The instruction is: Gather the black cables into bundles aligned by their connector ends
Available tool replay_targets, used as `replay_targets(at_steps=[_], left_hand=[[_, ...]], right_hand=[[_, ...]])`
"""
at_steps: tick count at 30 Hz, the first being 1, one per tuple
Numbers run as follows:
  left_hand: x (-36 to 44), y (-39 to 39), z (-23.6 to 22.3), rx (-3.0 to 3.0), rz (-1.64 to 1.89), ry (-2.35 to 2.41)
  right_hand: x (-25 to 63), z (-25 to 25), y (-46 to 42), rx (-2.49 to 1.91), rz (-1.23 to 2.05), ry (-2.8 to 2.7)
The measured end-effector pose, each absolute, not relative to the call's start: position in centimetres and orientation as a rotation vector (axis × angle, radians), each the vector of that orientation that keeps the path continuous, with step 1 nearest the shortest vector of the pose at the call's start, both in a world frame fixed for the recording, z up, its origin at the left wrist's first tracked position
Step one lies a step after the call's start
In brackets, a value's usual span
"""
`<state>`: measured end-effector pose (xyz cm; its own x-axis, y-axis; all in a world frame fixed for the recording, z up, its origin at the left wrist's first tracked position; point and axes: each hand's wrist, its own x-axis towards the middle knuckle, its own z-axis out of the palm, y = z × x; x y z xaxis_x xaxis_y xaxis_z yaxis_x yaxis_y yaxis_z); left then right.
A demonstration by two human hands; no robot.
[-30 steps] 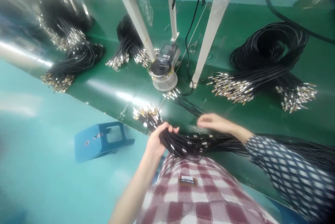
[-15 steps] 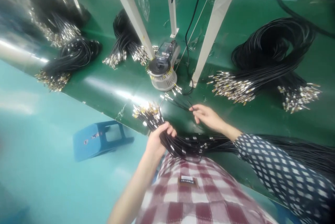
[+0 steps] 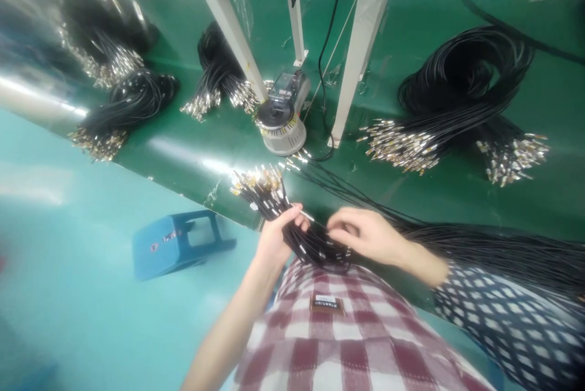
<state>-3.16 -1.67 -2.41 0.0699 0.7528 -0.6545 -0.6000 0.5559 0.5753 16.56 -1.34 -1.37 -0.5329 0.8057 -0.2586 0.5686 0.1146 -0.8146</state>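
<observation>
The left hand (image 3: 275, 240) has its grip around a cable bundle (image 3: 305, 247), the right hand (image 3: 365, 236) pinching a single cable (image 3: 308, 216).

Just beyond the left hand (image 3: 281, 232), the green worktop (image 3: 457, 201) carries a small machine (image 3: 283, 140) beside white legs (image 3: 347, 92). Farther off to that hand's left lie bundles of black cables (image 3: 141, 98). Beyond the right hand (image 3: 365, 236), rightward, sits a big coil (image 3: 452, 120); loose cables (image 3: 493, 251) stretch away nearer it. The floor (image 3: 82, 226), left of the left hand, holds a stool (image 3: 159, 251).
</observation>
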Motion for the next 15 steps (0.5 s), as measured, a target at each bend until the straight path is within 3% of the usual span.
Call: replay_targets(at_steps=[4,8,15], left_hand=[[-3.0,-1.7,-2.2,0.159,1.039,1.117],[-3.1,-1.9,-2.4,0.092,1.070,1.110],[-3.4,-1.7,-2.7,0.043,1.034,1.062]], right_hand=[[13.1,-1.1,-0.7,-1.435,1.014,-2.294],[17.7,-3.5,-3.9,-1.286,0.813,-2.579],[22.7,-4.0,-6.3,-1.384,1.038,-2.312]])
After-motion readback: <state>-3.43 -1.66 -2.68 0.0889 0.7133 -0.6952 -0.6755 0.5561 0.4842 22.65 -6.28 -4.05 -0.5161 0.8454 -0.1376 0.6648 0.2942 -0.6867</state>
